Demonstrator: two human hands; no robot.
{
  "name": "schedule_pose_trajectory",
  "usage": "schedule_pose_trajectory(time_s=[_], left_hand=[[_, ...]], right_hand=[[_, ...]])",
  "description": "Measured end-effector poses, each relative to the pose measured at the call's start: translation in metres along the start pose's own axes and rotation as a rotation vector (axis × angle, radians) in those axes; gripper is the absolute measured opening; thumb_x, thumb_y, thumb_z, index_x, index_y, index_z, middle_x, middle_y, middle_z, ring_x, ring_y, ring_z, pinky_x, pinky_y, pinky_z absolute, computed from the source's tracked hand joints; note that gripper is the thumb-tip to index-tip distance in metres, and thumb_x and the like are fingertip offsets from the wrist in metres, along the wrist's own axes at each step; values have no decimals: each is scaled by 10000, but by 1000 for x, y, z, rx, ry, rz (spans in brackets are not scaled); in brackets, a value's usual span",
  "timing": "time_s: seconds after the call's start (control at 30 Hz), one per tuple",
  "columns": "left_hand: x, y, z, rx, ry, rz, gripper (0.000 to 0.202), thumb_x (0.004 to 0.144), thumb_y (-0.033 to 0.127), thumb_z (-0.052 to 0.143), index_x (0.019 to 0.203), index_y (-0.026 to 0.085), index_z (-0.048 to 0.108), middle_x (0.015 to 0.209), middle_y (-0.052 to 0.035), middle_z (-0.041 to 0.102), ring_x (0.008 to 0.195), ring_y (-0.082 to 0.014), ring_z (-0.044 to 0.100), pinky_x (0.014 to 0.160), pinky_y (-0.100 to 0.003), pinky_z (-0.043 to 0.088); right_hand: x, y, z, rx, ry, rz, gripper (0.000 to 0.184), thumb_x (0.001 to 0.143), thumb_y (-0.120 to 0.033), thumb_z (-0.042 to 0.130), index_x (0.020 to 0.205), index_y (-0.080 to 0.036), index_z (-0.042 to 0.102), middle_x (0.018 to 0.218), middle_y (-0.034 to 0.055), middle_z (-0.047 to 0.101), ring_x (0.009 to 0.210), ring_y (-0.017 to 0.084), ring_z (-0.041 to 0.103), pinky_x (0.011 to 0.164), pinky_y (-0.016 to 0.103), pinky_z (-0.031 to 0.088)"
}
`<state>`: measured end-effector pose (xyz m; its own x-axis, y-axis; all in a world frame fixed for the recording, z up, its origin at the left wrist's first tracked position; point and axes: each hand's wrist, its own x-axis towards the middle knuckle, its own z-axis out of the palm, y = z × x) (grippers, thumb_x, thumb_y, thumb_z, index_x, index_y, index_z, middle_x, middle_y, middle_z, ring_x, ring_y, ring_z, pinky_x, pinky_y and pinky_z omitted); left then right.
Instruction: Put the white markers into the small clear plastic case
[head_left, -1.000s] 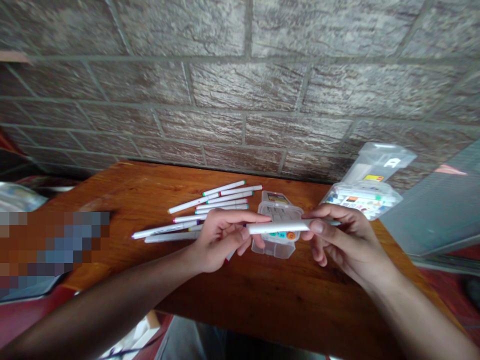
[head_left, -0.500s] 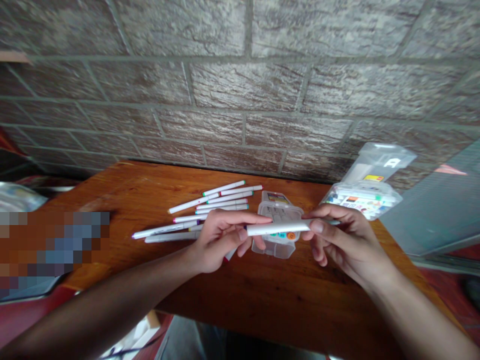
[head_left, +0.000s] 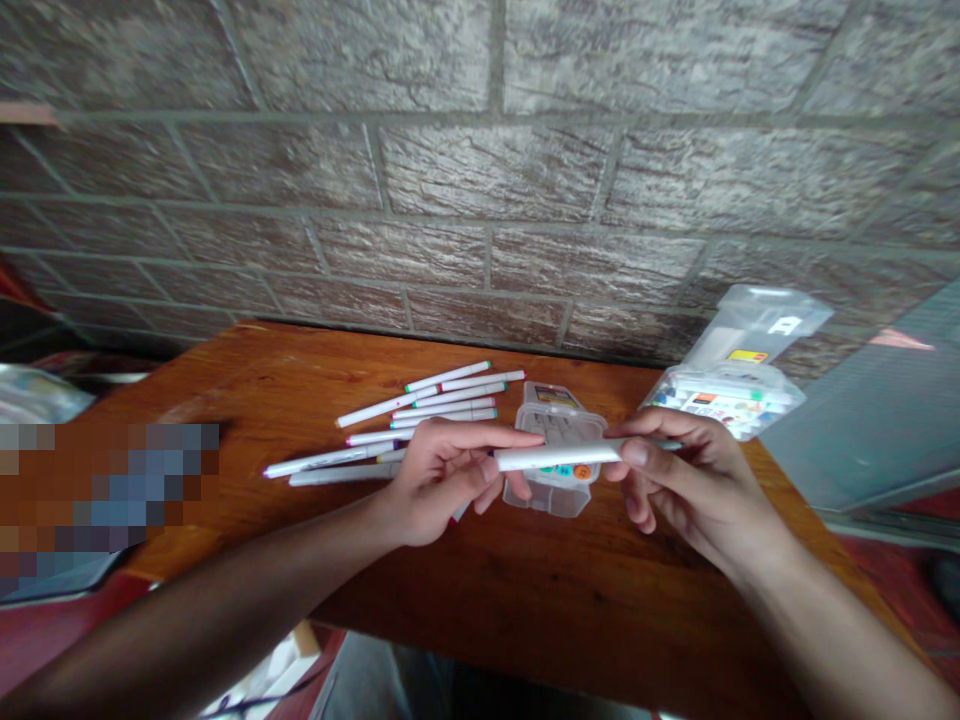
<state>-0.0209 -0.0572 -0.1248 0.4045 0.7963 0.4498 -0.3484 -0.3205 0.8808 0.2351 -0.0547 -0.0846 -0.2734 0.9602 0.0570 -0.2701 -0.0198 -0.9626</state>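
Note:
A white marker (head_left: 559,457) lies level between my two hands, above the wooden table. My left hand (head_left: 442,480) pinches its left end between thumb and fingers, with the index finger stretched along the far side. My right hand (head_left: 694,480) grips the other end with thumb and index finger, and a greyish tip shows past the thumb. Just behind the marker stands an open clear plastic case (head_left: 566,425) with a few marker ends in it, partly hidden by the marker and fingers. Several white markers with coloured ends (head_left: 446,408) lie loose left of the case.
A second clear case (head_left: 727,395), lid raised and filled with markers, stands at the table's right edge. A stone-block wall (head_left: 480,180) rises behind the wooden table (head_left: 525,600). A blurred-out object (head_left: 105,500) is at the far left.
My left thumb has shifted slightly to the right and now covers the dark end of the marker. My right hand looks the same.

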Motion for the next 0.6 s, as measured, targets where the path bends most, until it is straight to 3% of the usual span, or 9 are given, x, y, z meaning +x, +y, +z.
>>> schedule_pose_trajectory(time_s=[0.6], left_hand=[[-3, -2, -4, -27, -42, -11, 421, 1026, 379, 656, 1343, 123, 761, 922, -191, 830, 517, -114, 557, 489, -240, 409]], right_hand=[[5, 5, -9, 23, -67, -9, 185, 798, -327, 928, 848, -192, 812, 673, 20, 786, 385, 125, 663, 350, 188, 560]])
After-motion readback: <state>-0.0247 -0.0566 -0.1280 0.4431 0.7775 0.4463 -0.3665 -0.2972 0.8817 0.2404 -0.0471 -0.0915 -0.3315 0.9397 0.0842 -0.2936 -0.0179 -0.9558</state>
